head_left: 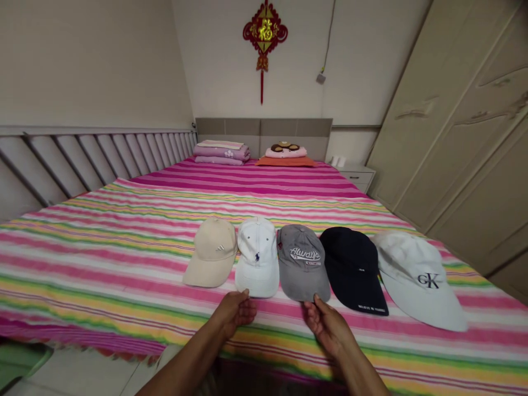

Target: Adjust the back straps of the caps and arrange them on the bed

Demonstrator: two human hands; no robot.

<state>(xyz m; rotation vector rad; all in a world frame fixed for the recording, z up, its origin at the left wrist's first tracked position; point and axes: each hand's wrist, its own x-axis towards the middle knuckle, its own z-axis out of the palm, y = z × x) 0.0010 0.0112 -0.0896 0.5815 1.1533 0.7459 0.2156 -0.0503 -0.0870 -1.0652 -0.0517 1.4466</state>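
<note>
A row of baseball caps lies side by side on the striped bedspread, brims toward me. My left hand (pixel 236 314) is at the front edge of a pale blue-white cap (pixel 257 261) with a small dark logo, thumb on the brim and fingers curled below. With thumb over and fingers under, my right hand (pixel 325 322) pinches the brim of a grey cap (pixel 302 264) lettered "Always". Left of these is a beige cap (pixel 212 250). To the right sit a black cap (pixel 350 264) and a white cap (pixel 416 275) with "CK" lettering.
The bed's striped bedspread (pixel 136 258) spreads around the caps. Folded purple bedding (pixel 221 153) and a pink and orange stack (pixel 284 157) lie by the headboard (pixel 231 129). A metal railing (pixel 103 157) runs along the left; a wardrobe (pixel 449 126) and nightstand (pixel 357 177) stand right.
</note>
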